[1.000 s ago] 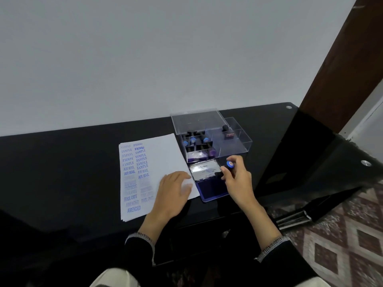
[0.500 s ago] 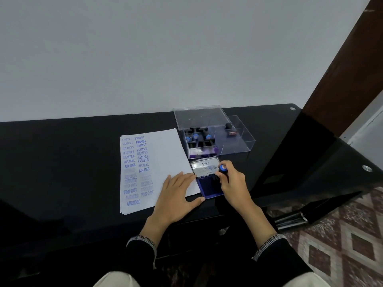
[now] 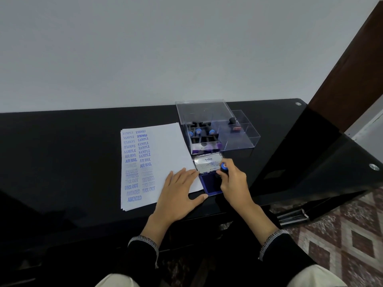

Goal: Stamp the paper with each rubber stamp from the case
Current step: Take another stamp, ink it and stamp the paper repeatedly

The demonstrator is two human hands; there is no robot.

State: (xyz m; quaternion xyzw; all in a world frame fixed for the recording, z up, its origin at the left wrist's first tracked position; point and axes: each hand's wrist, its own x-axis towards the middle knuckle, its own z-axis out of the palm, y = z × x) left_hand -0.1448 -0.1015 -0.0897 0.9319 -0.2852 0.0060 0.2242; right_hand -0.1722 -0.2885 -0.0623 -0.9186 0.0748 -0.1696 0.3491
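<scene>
The counter (image 3: 62, 162) is glossy black and mirror-smooth. The paper (image 3: 165, 146) looks matt white. The case (image 3: 240, 139) is clear, shiny plastic. The ink pad's lid (image 3: 207, 163) gleams like polished metal, and the wall (image 3: 145, 48) is flat matt.

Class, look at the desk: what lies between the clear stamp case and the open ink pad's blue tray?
In the head view, the ink pad's raised lid lies between the stamp case and the blue tray.
</scene>
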